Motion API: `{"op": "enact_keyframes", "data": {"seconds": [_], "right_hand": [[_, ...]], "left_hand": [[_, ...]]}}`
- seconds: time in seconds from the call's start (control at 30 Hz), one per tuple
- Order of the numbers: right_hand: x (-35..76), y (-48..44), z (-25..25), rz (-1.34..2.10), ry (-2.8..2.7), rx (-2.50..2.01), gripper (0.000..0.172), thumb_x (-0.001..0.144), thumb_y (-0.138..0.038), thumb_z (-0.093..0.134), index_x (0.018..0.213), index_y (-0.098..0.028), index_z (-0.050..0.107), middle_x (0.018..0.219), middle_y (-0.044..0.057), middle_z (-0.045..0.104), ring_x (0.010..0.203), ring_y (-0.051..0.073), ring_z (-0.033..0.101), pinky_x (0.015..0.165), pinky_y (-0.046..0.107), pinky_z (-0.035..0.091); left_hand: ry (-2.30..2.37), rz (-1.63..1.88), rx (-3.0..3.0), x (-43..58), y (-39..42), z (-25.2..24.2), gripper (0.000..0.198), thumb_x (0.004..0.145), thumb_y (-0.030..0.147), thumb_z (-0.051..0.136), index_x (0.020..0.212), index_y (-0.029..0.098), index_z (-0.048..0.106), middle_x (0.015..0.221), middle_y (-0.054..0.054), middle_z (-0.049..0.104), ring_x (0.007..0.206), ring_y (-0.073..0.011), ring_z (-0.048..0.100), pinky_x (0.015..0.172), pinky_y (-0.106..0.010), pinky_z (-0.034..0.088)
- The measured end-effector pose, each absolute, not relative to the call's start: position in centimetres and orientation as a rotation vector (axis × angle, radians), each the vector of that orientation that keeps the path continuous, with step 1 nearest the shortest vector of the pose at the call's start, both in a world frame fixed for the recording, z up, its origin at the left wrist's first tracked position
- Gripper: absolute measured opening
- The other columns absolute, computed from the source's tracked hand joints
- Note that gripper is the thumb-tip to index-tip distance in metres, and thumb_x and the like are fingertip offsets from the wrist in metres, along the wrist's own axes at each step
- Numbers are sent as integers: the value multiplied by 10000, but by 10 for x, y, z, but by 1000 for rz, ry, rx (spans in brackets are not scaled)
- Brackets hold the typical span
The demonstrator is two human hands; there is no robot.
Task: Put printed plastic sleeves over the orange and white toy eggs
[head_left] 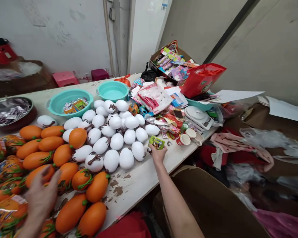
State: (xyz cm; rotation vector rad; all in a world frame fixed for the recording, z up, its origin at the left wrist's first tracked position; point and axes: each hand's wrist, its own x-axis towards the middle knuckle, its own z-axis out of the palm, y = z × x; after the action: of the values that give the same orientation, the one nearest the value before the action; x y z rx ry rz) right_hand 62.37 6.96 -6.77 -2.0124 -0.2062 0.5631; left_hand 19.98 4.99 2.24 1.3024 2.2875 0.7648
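Note:
My right hand (158, 152) is closed on a small green printed packet (156, 142), held just right of the white eggs. Many smooth white eggs (126, 158), some with brown twig-like pieces, lie grouped across the middle of the table. My left hand (42, 193), slightly blurred, is over the orange egg-shaped toys (71, 213) with its fingers spread; whether it touches one I cannot tell. The orange toys have green leafy pieces at their ends. Orange toys in clear printed wrappers (8, 210) lie to the left of that hand.
A turquoise basin (51, 105) holds small packets; another turquoise basin (100, 92) stands beside it. A metal bowl (32, 114) of wrapped pieces is at far left. Paper cups (183, 140), a white scale (198, 117) and a filled carton (152, 61) sit right. Open cardboard (208, 198) lies below the edge.

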Motion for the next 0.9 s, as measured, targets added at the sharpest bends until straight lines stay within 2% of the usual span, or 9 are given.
{"op": "enact_keyframes", "data": {"seconds": [0.07,0.13,0.27,0.37,0.47,0.57,0.67,0.8,0.9], "right_hand": [[606,42,-47,651,-405,-1926,928,460,-382,870,1242,-159,421,1184,127,596,1031,253,591,909,364,486],[580,8,-25,823,-617,-1773,879,463,-370,878,1208,-182,450,1119,94,621,969,251,610,866,380,505],[534,-55,12,1202,-738,-1575,952,447,-297,907,1249,-207,401,1140,100,612,982,263,613,858,391,513],[527,-80,24,1583,-665,-1389,968,529,-347,886,1321,-225,342,1194,111,606,1036,277,614,888,409,508],[536,-88,26,1871,-626,-1224,790,567,-446,859,1217,-195,486,1193,128,630,1098,313,599,953,447,476],[543,-89,25,1942,-647,-1243,751,480,-497,887,1086,-180,579,1170,131,653,1115,344,587,984,475,450],[541,-86,25,1952,-626,-1224,743,495,-519,876,1092,-182,588,1183,129,651,1131,344,580,990,477,443],[533,-86,31,1984,-597,-1158,791,524,-439,885,1196,-189,550,1188,114,654,1113,312,599,980,457,452],[537,-80,25,1974,-539,-1179,691,548,-366,879,1143,-166,589,1113,110,688,1016,290,647,907,430,502]], "left_hand": [[1828,850,1205,252,36,14,598,753,584,597,1245,250,525,1317,-58,571,1181,-284,548,1007,-395,447],[1393,734,1059,308,23,13,745,661,551,714,1272,181,501,1309,-139,563,1165,-304,556,954,-394,478],[895,494,933,369,9,27,728,630,400,802,1257,148,531,1267,-147,590,1155,-302,547,956,-396,454],[825,449,875,363,-3,35,621,637,357,807,1172,132,584,1166,-121,643,1094,-290,570,959,-405,440],[788,400,865,345,-19,37,592,662,369,792,1175,155,590,1185,-97,637,1116,-285,556,988,-408,414],[785,343,891,336,-30,37,676,627,374,817,1227,190,568,1229,-73,619,1159,-287,531,1007,-392,394],[837,305,925,335,-34,36,696,623,421,813,1229,185,568,1211,-76,629,1138,-294,540,987,-392,405],[845,388,912,339,-34,29,710,647,467,786,1255,189,545,1267,-90,597,1150,-299,535,1005,-412,401],[875,428,875,344,-34,22,749,674,468,770,1317,210,487,1325,-111,549,1161,-292,531,1002,-417,411]]}}
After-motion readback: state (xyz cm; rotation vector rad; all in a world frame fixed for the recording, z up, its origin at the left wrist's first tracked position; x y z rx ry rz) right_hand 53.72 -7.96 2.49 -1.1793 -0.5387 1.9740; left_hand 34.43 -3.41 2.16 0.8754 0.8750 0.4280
